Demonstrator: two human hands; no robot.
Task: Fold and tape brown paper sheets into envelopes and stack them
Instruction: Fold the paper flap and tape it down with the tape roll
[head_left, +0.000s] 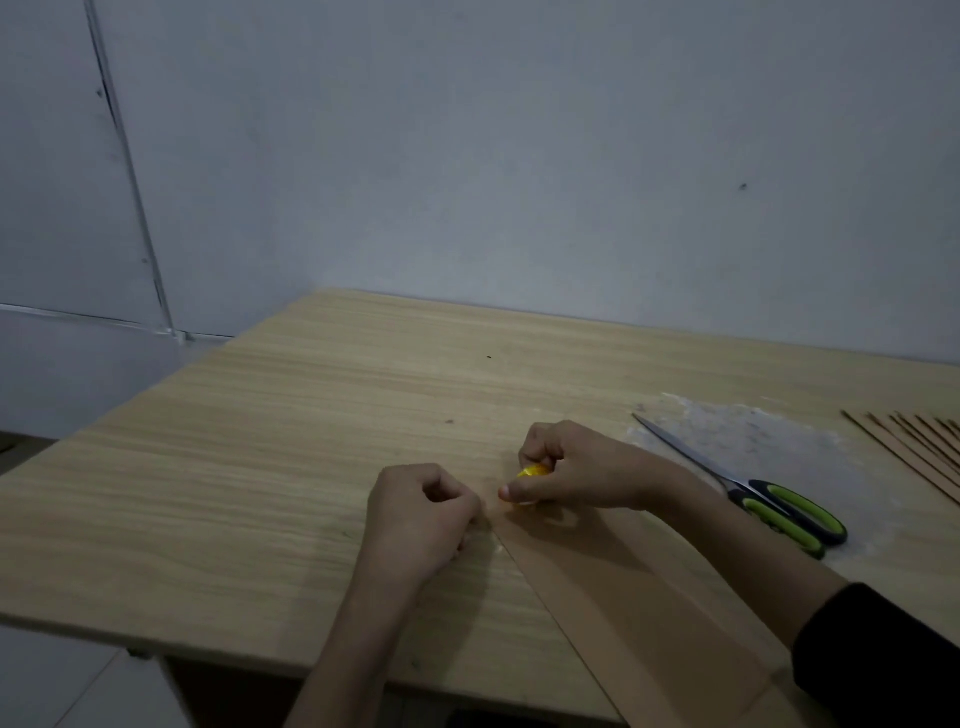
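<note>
A folded brown paper sheet (639, 608) lies on the wooden table (260, 467), running from the middle toward the near right corner. My right hand (576, 467) is closed around a small yellow tape roll (532, 473) just above the sheet's far end. My left hand (421, 509) is curled beside it, its fingertips pinched at the sheet's far left corner; whether they hold a tape end is too small to tell. A fanned stack of brown paper (919, 447) sits at the right edge.
Scissors (753, 493) with green and black handles lie shut to the right of my right hand, blades pointing away, on a clear plastic sheet (737, 431). A grey wall runs behind the table. The table's left edge drops to the floor.
</note>
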